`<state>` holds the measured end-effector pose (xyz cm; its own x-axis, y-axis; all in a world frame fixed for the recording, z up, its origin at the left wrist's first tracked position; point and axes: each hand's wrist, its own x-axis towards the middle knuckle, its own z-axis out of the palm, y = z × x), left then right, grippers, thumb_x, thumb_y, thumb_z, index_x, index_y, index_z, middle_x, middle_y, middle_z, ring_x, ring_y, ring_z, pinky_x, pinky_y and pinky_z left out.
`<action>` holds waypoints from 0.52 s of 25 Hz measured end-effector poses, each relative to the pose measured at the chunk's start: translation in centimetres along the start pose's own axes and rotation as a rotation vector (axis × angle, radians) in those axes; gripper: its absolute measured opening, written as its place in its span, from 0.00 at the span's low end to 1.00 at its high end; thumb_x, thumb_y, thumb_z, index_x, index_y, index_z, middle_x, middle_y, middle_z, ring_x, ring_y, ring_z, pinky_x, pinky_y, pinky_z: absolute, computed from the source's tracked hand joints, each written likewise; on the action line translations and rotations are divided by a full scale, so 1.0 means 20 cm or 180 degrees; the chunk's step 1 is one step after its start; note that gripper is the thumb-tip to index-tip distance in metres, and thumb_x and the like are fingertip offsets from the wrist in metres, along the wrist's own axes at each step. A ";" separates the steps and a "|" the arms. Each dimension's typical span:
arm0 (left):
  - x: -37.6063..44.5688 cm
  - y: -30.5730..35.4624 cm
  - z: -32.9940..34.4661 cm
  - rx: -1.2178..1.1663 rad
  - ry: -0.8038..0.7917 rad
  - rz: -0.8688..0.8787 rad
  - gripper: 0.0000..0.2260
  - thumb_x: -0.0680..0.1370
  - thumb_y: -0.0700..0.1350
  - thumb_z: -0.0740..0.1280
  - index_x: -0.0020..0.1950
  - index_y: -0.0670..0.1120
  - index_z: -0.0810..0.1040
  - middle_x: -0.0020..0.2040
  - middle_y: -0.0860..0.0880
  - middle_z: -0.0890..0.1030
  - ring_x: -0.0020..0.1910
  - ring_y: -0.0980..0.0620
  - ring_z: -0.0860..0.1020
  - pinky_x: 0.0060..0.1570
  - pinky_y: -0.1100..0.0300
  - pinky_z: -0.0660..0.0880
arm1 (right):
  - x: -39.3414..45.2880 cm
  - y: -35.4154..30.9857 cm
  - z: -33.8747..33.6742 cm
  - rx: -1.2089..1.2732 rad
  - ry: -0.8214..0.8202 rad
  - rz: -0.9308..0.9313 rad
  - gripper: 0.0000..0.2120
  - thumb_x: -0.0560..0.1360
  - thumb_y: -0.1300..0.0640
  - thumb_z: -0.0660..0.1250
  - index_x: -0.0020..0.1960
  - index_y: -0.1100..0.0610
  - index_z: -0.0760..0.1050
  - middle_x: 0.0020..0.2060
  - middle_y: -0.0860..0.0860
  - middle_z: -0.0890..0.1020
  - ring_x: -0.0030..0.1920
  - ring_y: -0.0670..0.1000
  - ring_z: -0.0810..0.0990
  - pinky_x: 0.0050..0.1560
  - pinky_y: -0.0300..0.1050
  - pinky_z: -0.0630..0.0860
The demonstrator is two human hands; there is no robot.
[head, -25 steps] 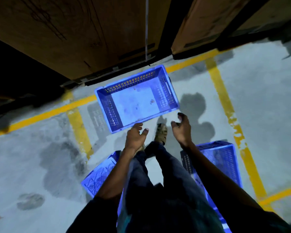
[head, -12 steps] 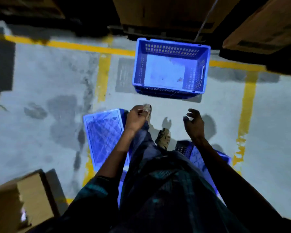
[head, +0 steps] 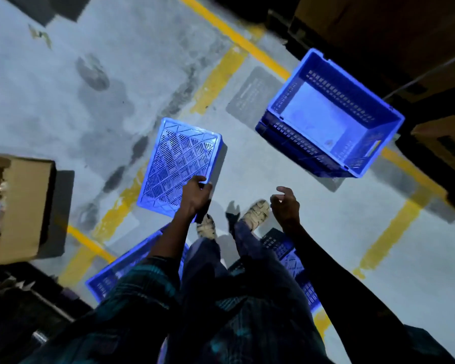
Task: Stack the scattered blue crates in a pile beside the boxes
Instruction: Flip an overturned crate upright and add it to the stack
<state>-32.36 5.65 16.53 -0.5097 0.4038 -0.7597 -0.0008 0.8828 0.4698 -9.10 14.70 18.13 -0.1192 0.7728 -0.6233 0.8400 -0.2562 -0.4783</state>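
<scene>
At two o'clock our upright crate (head: 331,119) sits against the big boxes (head: 394,30), the pile's base. At ten o'clock of our feet lies the overturned crate (head: 180,164); our left hand (head: 196,197) curls over its near corner, grasping it. Our right hand (head: 285,206) hangs loose, holding nothing. A one-corner grip could let it twist free, we judge.

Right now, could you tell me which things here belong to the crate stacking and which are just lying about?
Job:
upturned crate, held by left hand
upright crate beside boxes
crate at lower left
crate by right leg
right hand, free

Lying about:
open carton
</scene>
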 end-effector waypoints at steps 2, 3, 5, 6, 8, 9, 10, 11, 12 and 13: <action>0.05 -0.13 -0.06 0.0014 -0.0008 -0.0035 0.17 0.80 0.43 0.68 0.67 0.38 0.77 0.56 0.34 0.84 0.55 0.36 0.83 0.56 0.46 0.79 | 0.00 -0.06 0.16 -0.0074 -0.0149 -0.0152 0.09 0.78 0.66 0.65 0.51 0.71 0.80 0.61 0.63 0.80 0.54 0.62 0.83 0.57 0.49 0.73; 0.09 -0.20 -0.10 0.0007 -0.0020 -0.0007 0.17 0.80 0.43 0.67 0.67 0.37 0.77 0.56 0.34 0.84 0.56 0.37 0.83 0.57 0.46 0.79 | 0.02 -0.09 0.24 -0.0050 -0.0207 -0.0258 0.09 0.78 0.67 0.64 0.53 0.72 0.79 0.60 0.64 0.80 0.54 0.64 0.83 0.57 0.50 0.73; 0.15 -0.34 -0.18 0.0159 -0.0059 0.0043 0.18 0.81 0.43 0.67 0.69 0.38 0.76 0.58 0.35 0.83 0.59 0.39 0.82 0.60 0.47 0.78 | 0.06 -0.19 0.36 -0.0067 -0.0243 -0.0324 0.10 0.77 0.67 0.64 0.56 0.71 0.77 0.59 0.64 0.81 0.54 0.64 0.82 0.56 0.50 0.74; 0.17 -0.42 -0.23 0.0269 -0.0030 0.0065 0.18 0.81 0.44 0.67 0.70 0.38 0.75 0.60 0.36 0.83 0.61 0.40 0.81 0.61 0.49 0.77 | 0.08 -0.24 0.40 -0.0159 -0.0244 -0.0334 0.09 0.77 0.67 0.64 0.55 0.68 0.77 0.59 0.64 0.81 0.55 0.64 0.82 0.57 0.49 0.73; 0.21 -0.57 -0.31 0.0371 0.0085 0.0053 0.19 0.81 0.44 0.66 0.71 0.39 0.74 0.63 0.37 0.81 0.64 0.40 0.80 0.62 0.51 0.75 | 0.11 -0.31 0.50 -0.0322 -0.0352 -0.0473 0.05 0.77 0.67 0.63 0.50 0.60 0.73 0.59 0.64 0.81 0.56 0.64 0.82 0.57 0.49 0.73; 0.23 -0.63 -0.35 0.0408 0.0119 0.0032 0.20 0.82 0.44 0.66 0.72 0.38 0.73 0.65 0.36 0.80 0.65 0.40 0.79 0.63 0.50 0.74 | 0.12 -0.33 0.54 -0.0398 -0.0438 -0.0533 0.06 0.77 0.67 0.63 0.49 0.58 0.69 0.60 0.65 0.80 0.56 0.65 0.81 0.57 0.50 0.73; 0.26 -0.68 -0.38 0.0395 0.0173 -0.0017 0.21 0.82 0.44 0.65 0.73 0.38 0.71 0.66 0.36 0.79 0.67 0.39 0.77 0.64 0.50 0.73 | 0.15 -0.34 0.59 -0.0498 -0.0537 -0.0570 0.05 0.77 0.67 0.63 0.49 0.59 0.69 0.60 0.65 0.80 0.57 0.65 0.81 0.58 0.51 0.73; 0.30 -0.75 -0.40 0.0337 0.0276 -0.0090 0.22 0.82 0.44 0.65 0.74 0.37 0.70 0.68 0.35 0.77 0.69 0.39 0.76 0.65 0.50 0.72 | 0.18 -0.35 0.66 -0.0610 -0.0672 -0.0603 0.05 0.78 0.66 0.62 0.53 0.61 0.70 0.60 0.65 0.80 0.57 0.65 0.80 0.59 0.52 0.73; 0.35 -0.83 -0.41 0.0294 0.0356 -0.0119 0.22 0.82 0.44 0.64 0.75 0.37 0.68 0.69 0.35 0.76 0.70 0.38 0.75 0.66 0.49 0.71 | 0.22 -0.35 0.74 -0.0693 -0.0799 -0.0603 0.11 0.78 0.66 0.62 0.59 0.63 0.71 0.59 0.64 0.80 0.58 0.64 0.80 0.60 0.52 0.73; 0.41 -0.91 -0.41 0.0307 0.0401 -0.0124 0.23 0.82 0.43 0.64 0.75 0.36 0.68 0.70 0.35 0.75 0.71 0.38 0.74 0.67 0.49 0.70 | 0.25 -0.34 0.82 -0.0773 -0.0925 -0.0638 0.17 0.78 0.65 0.63 0.66 0.64 0.68 0.59 0.63 0.80 0.58 0.63 0.79 0.60 0.51 0.73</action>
<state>-43.57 -9.09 5.44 -0.6147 0.3408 -0.7113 0.0569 0.9186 0.3910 -24.08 10.74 8.07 -0.4078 0.5887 -0.6979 0.8811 0.0533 -0.4699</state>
